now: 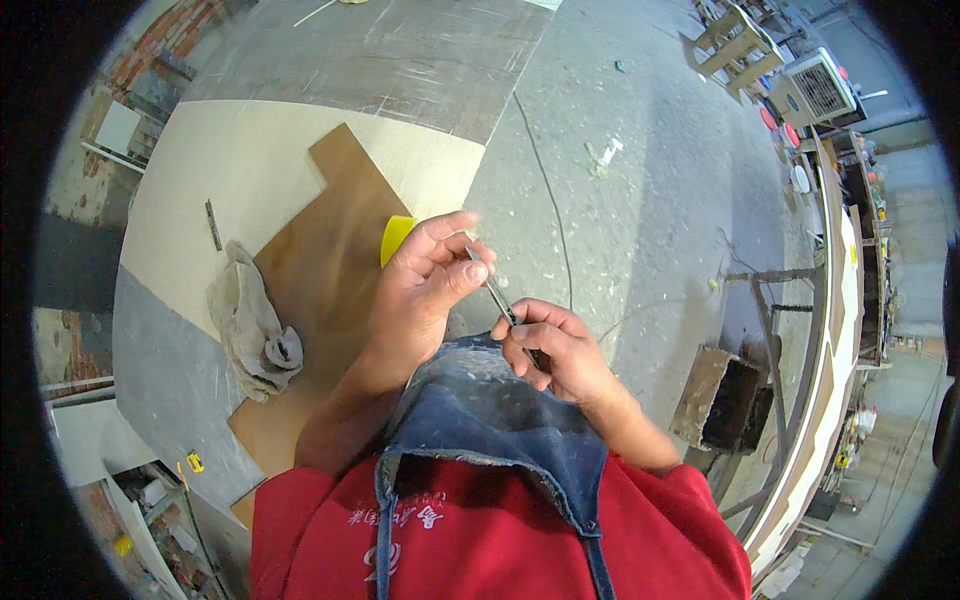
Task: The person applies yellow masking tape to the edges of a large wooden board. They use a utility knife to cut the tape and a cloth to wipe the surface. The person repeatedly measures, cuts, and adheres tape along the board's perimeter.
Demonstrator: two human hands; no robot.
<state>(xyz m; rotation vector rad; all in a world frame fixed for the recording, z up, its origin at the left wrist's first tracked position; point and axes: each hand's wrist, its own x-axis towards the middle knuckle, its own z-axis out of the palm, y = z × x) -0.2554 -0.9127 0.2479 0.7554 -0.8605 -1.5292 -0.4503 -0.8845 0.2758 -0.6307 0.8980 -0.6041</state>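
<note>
Handling seems under way in the head view: a slim silver-and-dark metal tool (501,301) is raised between two bare hands, while how much remains cannot be told. The right hand (556,348) has its grip curled around the lower end; from there the tool points toward eleven o'clock, its tip beside the thumb of the half-curled left hand (432,277); whether that grip pinches it is unclear. A flat brown board (318,235) lies at ten o'clock.

Workshop, scrap-littered grey floor (660,190), cluttered shelves (868,215) at right, brick wall (165,48) (rough, reddish) upper left, tape measure (195,462) lower left
</note>
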